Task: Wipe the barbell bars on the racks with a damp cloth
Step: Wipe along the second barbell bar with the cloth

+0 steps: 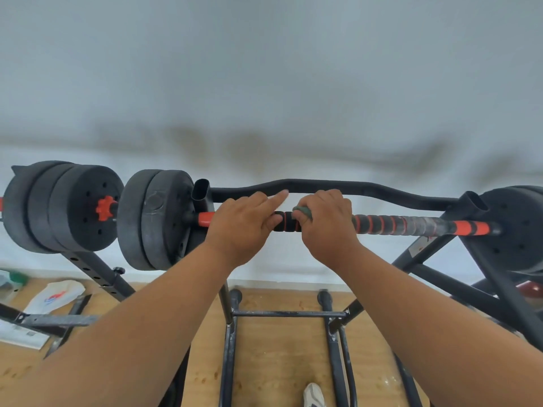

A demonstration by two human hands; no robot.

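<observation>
You are in the wiping step itself, mid-bar. Your right hand (324,223) is curled over the barbell bar (382,225) with the dark green cloth (302,211) bunched under its fingers, so the cloth is wrapped against the bar just right of centre. Your left hand (244,227) sits immediately beside it, thumb and lower fingers closed round the black foam grip (283,223) while the index finger points out straight over the top; it looks to be steadying the bar.

The bar lies across the rack (426,259), with black weight plates (158,218) at the left end and another plate (511,227) at the right. A black curved bar (323,185) rests just behind it on the same uprights, and it appears to be untouched for now.

Judging by where you hold the cloth, the ribbed red-and-black stretch to your right and the red section (205,218) to your left are both left to cover. The next move calls for sliding the cloth along with a firm wrap, keeping the other hand braced so the bar does not roll in its cradles, then taking the rear bar
</observation>
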